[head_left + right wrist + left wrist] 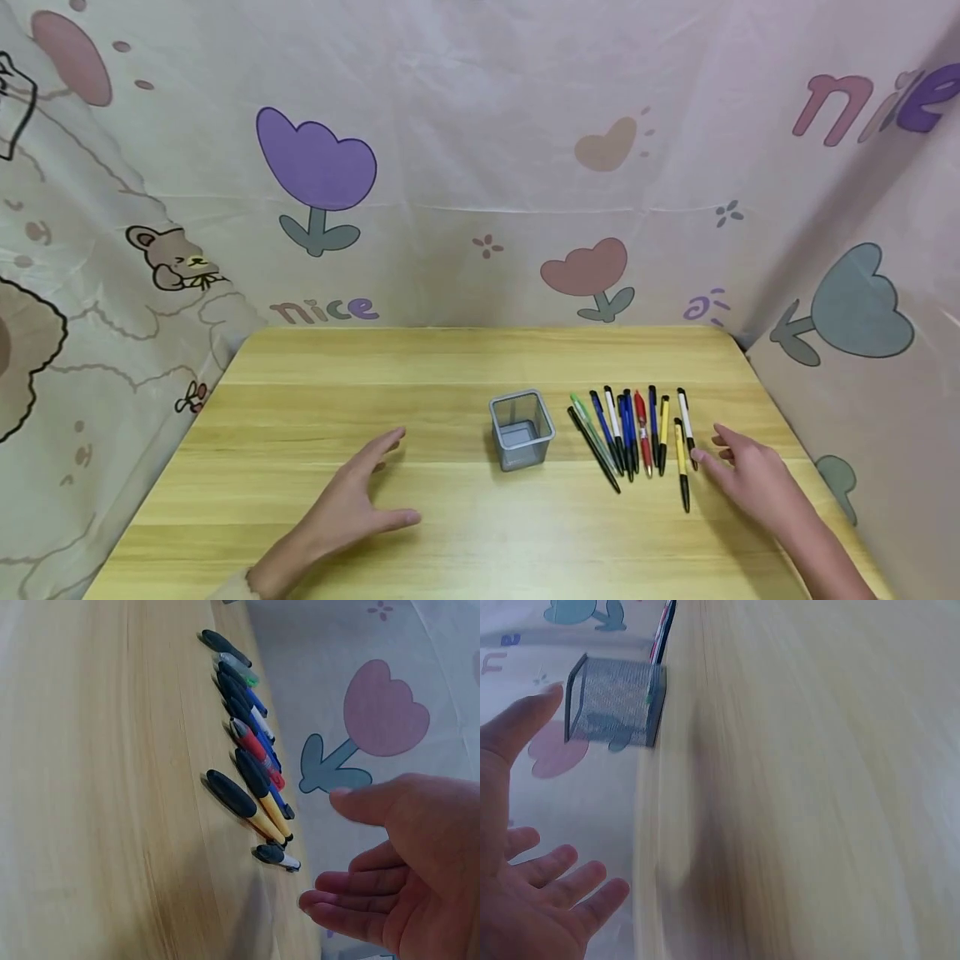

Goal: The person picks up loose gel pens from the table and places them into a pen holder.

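A grey mesh pen holder [522, 454] stands upright on the wooden table, with nothing inside it. To its right lies a row of several pens, among them a red pen [642, 429], a green pen [588, 421], a black pen [594, 450], a yellow pen [681, 462] and a white pen [686, 417]. My left hand [352, 504] hovers left of the holder, fingers spread, holding nothing. My right hand [753, 479] is just right of the white pen, fingers relaxed and nothing in them. In the right wrist view the pens [251, 739] lie beyond its fingertips.
The wooden table [337, 417] backs onto a pale printed cloth [465, 125] with flowers and lettering. The cloth also covers the left and right sides.
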Demonstrator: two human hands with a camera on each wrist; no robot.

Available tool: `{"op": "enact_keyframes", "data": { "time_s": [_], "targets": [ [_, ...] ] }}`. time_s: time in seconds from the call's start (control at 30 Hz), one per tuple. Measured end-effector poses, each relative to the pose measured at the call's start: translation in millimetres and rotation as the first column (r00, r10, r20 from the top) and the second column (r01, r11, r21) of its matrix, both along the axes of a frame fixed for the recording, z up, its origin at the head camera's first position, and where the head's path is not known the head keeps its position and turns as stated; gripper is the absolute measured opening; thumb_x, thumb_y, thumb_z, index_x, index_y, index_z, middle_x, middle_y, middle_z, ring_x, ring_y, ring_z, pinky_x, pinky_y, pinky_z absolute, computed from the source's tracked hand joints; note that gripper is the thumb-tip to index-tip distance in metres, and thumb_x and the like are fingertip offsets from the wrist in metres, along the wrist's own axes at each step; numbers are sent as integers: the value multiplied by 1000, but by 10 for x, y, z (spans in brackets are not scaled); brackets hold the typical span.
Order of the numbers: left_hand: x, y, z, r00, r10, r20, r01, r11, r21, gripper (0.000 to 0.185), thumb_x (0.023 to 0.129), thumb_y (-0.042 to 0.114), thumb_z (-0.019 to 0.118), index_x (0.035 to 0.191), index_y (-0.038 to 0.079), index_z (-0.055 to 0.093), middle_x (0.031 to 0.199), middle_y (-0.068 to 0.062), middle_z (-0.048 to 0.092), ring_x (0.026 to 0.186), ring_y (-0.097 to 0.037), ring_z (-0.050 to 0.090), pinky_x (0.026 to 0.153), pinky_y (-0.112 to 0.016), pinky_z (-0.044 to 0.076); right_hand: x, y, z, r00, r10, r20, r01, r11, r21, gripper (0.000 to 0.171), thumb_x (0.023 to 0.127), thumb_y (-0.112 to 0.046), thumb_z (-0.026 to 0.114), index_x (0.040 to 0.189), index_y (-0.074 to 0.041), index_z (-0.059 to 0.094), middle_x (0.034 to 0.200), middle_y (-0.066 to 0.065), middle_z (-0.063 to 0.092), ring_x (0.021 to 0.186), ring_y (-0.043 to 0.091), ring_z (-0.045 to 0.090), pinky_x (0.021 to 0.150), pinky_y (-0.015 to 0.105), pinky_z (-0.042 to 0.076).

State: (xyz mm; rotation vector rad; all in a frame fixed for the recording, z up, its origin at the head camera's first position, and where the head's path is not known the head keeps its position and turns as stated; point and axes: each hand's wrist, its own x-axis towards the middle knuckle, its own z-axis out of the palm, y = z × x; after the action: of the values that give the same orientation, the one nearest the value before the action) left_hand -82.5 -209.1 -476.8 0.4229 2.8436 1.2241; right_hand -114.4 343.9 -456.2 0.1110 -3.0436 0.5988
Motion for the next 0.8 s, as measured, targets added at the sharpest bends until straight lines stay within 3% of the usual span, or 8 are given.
{"op": "enact_keyframes", "data": {
  "time_s": [0.23,0.5,0.67,0.8],
  "targets": [
    [-54,268,38,998,-53,41,50,996,68,115,68,54,93,161,24,34,161,-6,46,140,-32,54,109,-51,52,-153,37,-19,998,-49,27,49,999,2,50,100,-26,67,124,18,63,100,26,76,90,42,74,82,59,59],
    [-124,513,-20,993,-114,9,113,988,102,111,68,53,93,160,29,37,162,-2,45,138,-33,57,109,-50,53,-316,53,-62,998,-58,38,58,998,13,44,98,-22,67,116,19,67,108,35,73,102,55,69,86,63,56],
    [-185,636,-56,985,-161,-59,168,974,151,107,71,48,93,160,23,38,161,-10,46,142,-34,53,109,-48,53,-418,65,-89,994,-85,70,85,996,6,41,98,-19,67,116,18,67,113,36,70,108,57,65,89,65,55],
    [-245,724,-69,983,-165,-75,177,963,202,105,72,41,95,159,19,40,161,-14,47,144,-34,51,110,-48,52,-493,70,-98,988,-112,102,113,994,2,41,97,-19,67,117,17,67,116,36,69,110,58,63,91,65,53]
  ]
}}
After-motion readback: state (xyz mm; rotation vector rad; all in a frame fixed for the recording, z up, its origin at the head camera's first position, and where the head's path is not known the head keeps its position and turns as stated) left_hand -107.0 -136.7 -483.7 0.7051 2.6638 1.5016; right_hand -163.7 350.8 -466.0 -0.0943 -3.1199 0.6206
